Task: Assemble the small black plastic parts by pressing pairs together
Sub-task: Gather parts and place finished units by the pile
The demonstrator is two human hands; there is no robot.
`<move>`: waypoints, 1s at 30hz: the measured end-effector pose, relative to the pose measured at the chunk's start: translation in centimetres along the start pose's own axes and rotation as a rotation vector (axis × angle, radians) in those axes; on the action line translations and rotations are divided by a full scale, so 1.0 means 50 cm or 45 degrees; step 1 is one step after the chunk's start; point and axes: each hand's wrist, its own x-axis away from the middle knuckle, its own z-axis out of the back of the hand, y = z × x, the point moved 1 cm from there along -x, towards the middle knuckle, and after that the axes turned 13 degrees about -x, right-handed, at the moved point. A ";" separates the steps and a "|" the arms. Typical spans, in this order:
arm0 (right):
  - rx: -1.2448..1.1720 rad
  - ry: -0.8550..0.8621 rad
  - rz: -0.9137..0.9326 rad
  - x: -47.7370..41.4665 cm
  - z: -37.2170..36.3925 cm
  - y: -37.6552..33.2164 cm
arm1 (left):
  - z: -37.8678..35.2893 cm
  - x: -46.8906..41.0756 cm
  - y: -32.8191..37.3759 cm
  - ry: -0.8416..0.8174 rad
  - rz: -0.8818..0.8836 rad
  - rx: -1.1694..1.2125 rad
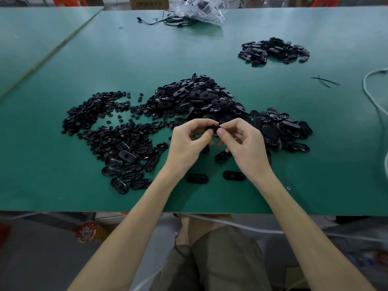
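Head view: small black part (213, 129) pinched between left hand (186, 143) and right hand (245, 143), fingers curled, just above green table (147, 51), near central pile (195, 97). Likely light, rigid, slick; best gripped at rims, thumbs pressing flat faces.

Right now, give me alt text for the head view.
The left hand and right hand pinch one small black part above a green table. Heaps of oval shells and small round pieces lie beyond; a separate pile sits far right.
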 end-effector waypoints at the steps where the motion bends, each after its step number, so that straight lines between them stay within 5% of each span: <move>1: 0.008 -0.004 -0.011 0.000 0.000 0.001 | 0.000 0.000 -0.001 0.006 -0.003 -0.023; 30: 0.014 0.054 -0.064 -0.001 0.002 0.002 | -0.001 0.003 0.006 0.030 -0.009 -0.110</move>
